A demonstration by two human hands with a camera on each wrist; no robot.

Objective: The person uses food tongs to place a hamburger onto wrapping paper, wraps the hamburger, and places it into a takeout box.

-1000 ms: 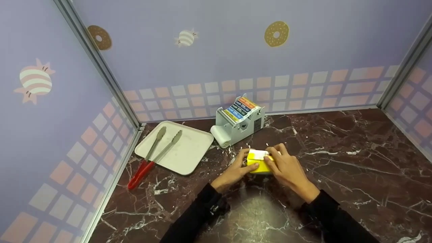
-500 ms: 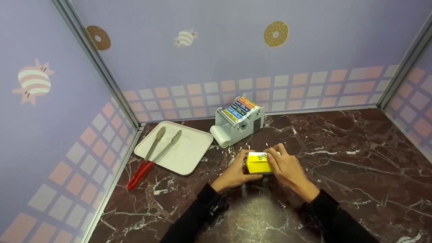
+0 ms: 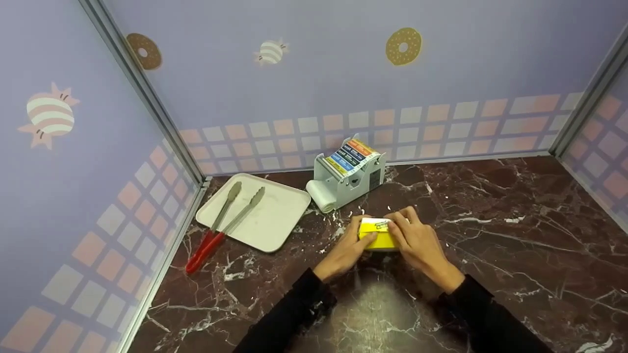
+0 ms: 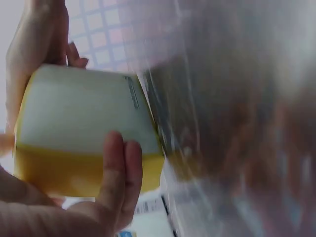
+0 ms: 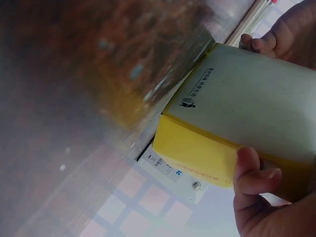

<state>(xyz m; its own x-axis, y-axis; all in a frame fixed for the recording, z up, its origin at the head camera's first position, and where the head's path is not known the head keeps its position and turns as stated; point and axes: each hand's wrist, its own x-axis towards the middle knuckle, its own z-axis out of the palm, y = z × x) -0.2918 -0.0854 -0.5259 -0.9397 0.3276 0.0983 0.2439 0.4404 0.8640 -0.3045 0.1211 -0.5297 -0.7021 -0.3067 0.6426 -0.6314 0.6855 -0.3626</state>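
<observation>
A small yellow and white paper box (image 3: pixel 383 240) is held between both hands over the middle of the table. My left hand (image 3: pixel 345 249) grips its left end, thumb on the yellow front and fingers behind. At the right end, my right hand (image 3: pixel 421 246) grips it, fingers bent over the white top beside some dark print. The left wrist view shows the box's (image 4: pixel 89 108) pale panel with two fingertips (image 4: pixel 114 158) pressed against the yellow side. Dark lettering runs along the box's (image 5: pixel 247 98) pale panel in the right wrist view. What is inside cannot be seen.
Behind the hands stands a white label dispenser (image 3: pixel 360 184) with several coloured label rolls. To the left lies a white tray (image 3: pixel 272 230), with red-handled tongs (image 3: pixel 206 251) resting across its edge. The dark marble-patterned table (image 3: pixel 515 250) meets patterned walls at the back and sides.
The right fingers have shifted on the top, uncovering dark print. My left thumb dropped below the front, then came back up onto it. The box stays in about the same place.
</observation>
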